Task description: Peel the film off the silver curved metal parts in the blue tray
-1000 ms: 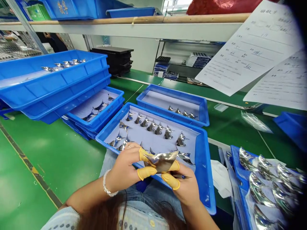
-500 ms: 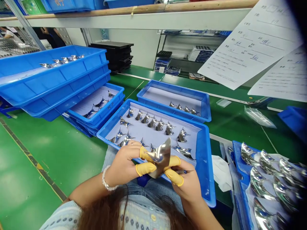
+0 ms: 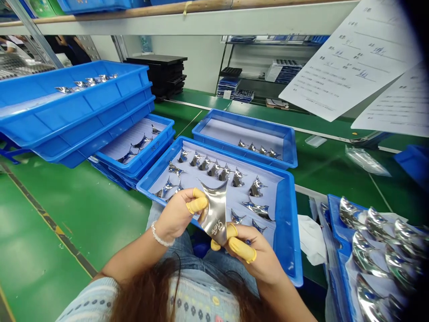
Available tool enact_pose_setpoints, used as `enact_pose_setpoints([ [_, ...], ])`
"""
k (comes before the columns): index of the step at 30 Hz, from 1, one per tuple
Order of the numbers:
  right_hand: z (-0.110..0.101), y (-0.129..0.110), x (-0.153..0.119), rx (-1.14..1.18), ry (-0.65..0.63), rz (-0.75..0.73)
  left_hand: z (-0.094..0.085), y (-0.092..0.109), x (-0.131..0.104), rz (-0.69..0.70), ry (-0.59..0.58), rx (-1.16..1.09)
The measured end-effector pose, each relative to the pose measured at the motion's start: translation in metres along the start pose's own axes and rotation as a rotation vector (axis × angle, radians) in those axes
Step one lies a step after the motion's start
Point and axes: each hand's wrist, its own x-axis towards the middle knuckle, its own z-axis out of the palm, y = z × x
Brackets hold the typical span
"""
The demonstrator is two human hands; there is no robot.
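Observation:
A shiny curved metal piece (image 3: 214, 208) with pointed corners and script lettering near its lower end is held up between both hands. My left hand (image 3: 179, 211), with yellow finger cots on its fingertips, pinches the piece's left edge. At the lower right end, my right hand (image 3: 253, 250) grips it between thumb and fingers, also in yellow cots. Just beneath and beyond the hands is a paper-lined blue tray (image 3: 287, 223), apparently resting on my lap at its near side. Several similar metal pieces (image 3: 214, 168) lie in it in a row and along its sides.
Behind sits another blue tray (image 3: 243, 129) with several pieces. Stacked blue trays (image 3: 110, 120) rise at left. To the right, a tray holds larger polished pieces (image 3: 365, 259), beside crumpled white paper (image 3: 310, 239). Written sheets (image 3: 345, 67) hang at upper right under a shelf beam (image 3: 187, 24).
The metal piece has been turned so its broad lettered face shows; before, it was seen more edge-on. My left hand has shifted its hold up along the edge.

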Motion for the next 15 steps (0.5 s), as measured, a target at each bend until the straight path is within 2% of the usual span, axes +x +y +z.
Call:
enact_pose_setpoints([
  [4,0.005,-0.006,-0.002,0.122,-0.028,0.005,0.001,-0.007,0.005,-0.113,0.025,-0.115],
  [10,0.009,-0.009,-0.007,0.171,0.014,0.020,0.005,-0.020,0.010,-0.214,-0.036,-0.239],
  [13,0.010,-0.010,-0.005,0.213,0.075,0.044,0.006,-0.026,0.011,-0.258,-0.038,-0.283],
  [15,0.010,-0.008,-0.003,0.240,0.139,0.034,0.006,-0.027,0.010,-0.239,-0.014,-0.239],
])
